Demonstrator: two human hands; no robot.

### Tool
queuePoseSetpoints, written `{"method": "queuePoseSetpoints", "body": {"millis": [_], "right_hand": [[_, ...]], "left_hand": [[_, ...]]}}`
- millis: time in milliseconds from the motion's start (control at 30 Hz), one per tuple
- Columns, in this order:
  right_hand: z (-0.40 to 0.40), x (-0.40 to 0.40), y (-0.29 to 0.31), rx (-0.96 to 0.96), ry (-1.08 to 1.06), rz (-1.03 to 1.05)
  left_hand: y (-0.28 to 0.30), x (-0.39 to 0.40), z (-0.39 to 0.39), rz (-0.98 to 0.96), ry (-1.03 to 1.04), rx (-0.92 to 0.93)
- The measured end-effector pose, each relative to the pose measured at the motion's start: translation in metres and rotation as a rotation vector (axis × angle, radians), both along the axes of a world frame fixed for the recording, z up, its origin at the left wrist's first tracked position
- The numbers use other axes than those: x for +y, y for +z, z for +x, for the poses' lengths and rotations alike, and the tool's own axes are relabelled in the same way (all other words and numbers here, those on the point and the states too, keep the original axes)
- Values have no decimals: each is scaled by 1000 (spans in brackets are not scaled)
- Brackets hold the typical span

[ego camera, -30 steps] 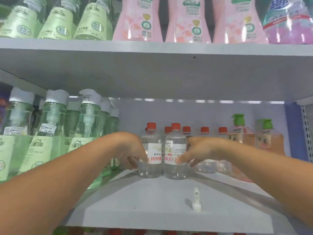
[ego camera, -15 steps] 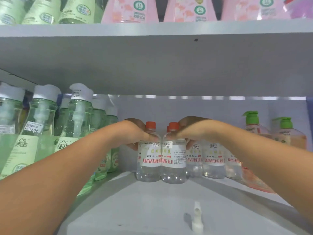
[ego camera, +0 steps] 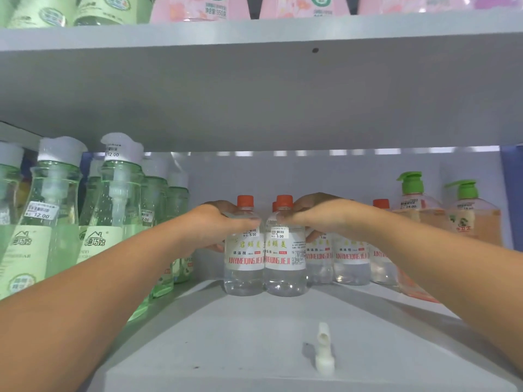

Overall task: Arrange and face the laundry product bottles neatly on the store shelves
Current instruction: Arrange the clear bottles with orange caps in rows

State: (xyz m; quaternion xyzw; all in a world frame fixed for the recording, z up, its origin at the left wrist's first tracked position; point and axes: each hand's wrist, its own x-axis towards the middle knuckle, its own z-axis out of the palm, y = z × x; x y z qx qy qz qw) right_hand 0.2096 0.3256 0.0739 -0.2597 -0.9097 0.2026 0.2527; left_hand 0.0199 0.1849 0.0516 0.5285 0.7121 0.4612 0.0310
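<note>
- Left hand (ego camera: 209, 224): grip closed over the shoulder of the left clear bottle (ego camera: 244, 261), fingers wrapped just below its red cap.
- Right hand (ego camera: 319, 217): grip closed over the shoulder of the right clear bottle (ego camera: 285, 264), thumb across the front above the price sticker.
- The two held bottles: upright, touching side by side, white labels with red lettering turned to the front, standing mid-depth on the grey shelf (ego camera: 240, 335).
- Row of matching clear bottles (ego camera: 349, 258): just behind and to the right of the held pair, red caps partly hidden by the right forearm.
- Green pump bottles (ego camera: 113, 210): crowded at the left of the same shelf, white caps, price stickers showing.
- Orange pump bottles (ego camera: 469, 219): two at the far right, green pump heads.
- Small white plastic piece (ego camera: 324, 352): loose near the shelf's front edge, well apart from both hands.
- Upper shelf: pink bottles (ego camera: 297, 5) and pale green ones, only their bases in view.
</note>
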Motion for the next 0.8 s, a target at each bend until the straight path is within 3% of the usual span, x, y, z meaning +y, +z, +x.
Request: {"method": "queuePoseSetpoints", "body": {"millis": [800], "right_hand": [[3,8,-15,108,20,-18]], "left_hand": [[-4,-2,-1,51,-76,-185]]}}
